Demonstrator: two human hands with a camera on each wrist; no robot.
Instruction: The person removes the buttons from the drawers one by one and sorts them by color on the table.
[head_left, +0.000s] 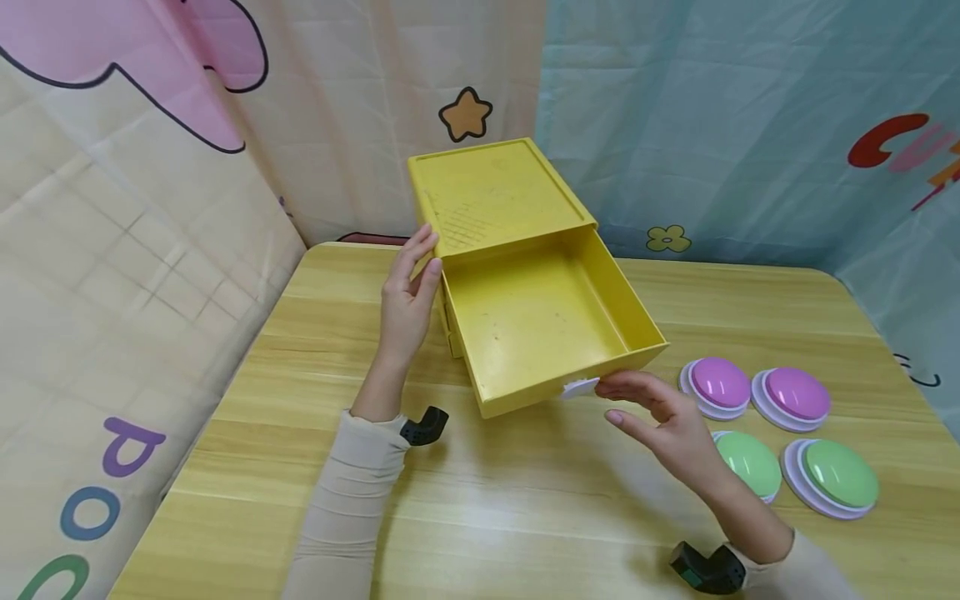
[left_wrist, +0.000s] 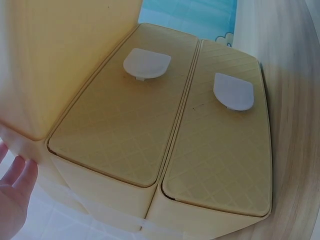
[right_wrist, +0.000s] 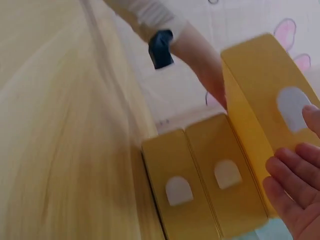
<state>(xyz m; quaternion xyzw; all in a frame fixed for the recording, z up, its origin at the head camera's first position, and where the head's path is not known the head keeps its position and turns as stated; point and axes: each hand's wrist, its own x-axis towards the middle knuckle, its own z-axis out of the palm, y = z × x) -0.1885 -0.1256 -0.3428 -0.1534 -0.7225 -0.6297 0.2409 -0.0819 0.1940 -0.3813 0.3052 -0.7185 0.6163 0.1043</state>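
A yellow drawer cabinet (head_left: 495, 192) stands toward the back of the table, with its top drawer (head_left: 540, 317) pulled far out and nothing visible inside. My left hand (head_left: 405, 308) rests against the cabinet's left side by the top edge, fingers extended. At the drawer's front, my right hand (head_left: 667, 425) has its fingertips beside the white handle (head_left: 580, 388); whether they touch it cannot be told. The right wrist view shows those fingers loosely straight and the thumb overlapping the handle. Two lower drawers (left_wrist: 125, 115) with white handles appear closed in the left wrist view.
Right of the cabinet lie two purple push lights (head_left: 722, 383) behind two green push lights (head_left: 838, 473), all with white bases. My right forearm partly covers one green light. Printed curtains (head_left: 712, 108) hang behind the wooden table (head_left: 300, 333) and along its sides.
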